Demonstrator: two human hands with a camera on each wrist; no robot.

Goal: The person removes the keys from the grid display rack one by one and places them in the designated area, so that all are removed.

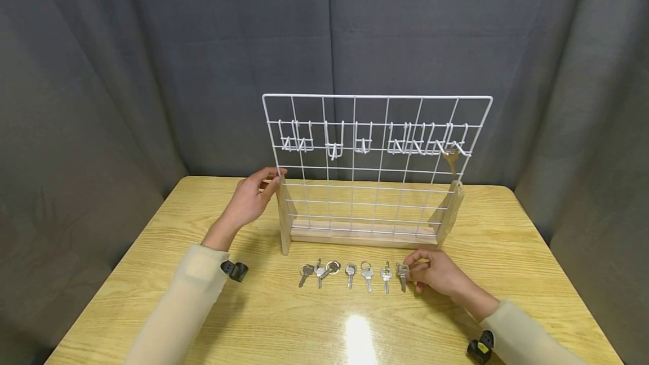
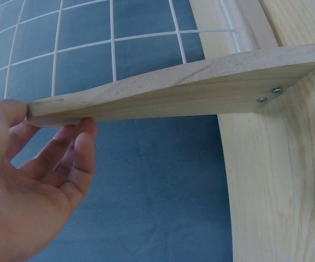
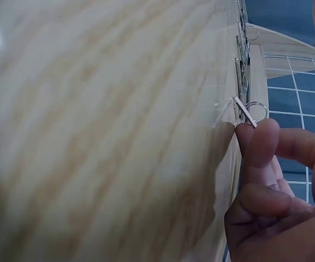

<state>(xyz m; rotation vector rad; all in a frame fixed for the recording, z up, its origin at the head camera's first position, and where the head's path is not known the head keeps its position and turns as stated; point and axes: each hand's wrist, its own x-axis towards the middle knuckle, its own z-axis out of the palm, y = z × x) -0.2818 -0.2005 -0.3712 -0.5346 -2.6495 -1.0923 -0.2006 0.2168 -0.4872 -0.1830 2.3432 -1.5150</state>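
Note:
My right hand [image 1: 431, 272] pinches a silver key [image 1: 403, 276] at the right end of a row of keys on the table. In the right wrist view this key [image 3: 245, 112] tilts up between thumb and index finger, its tip close to the tabletop. My left hand [image 1: 253, 196] holds the upper end of the left wooden upright [image 1: 284, 213] of a white wire grid rack [image 1: 355, 169]. Seen from the left wrist, the fingers [image 2: 83, 158] lie against the upright's edge. One bronze-coloured key [image 1: 452, 161] hangs from a hook at the rack's right end.
Several other keys, some with rings, lie in a row left of the pinched one, among them a ringed key [image 1: 367, 276]. White wire hooks [image 1: 334, 148] line the grid's upper part. The wooden table [image 1: 304, 325] ends at a grey curtain [image 1: 228, 72] behind.

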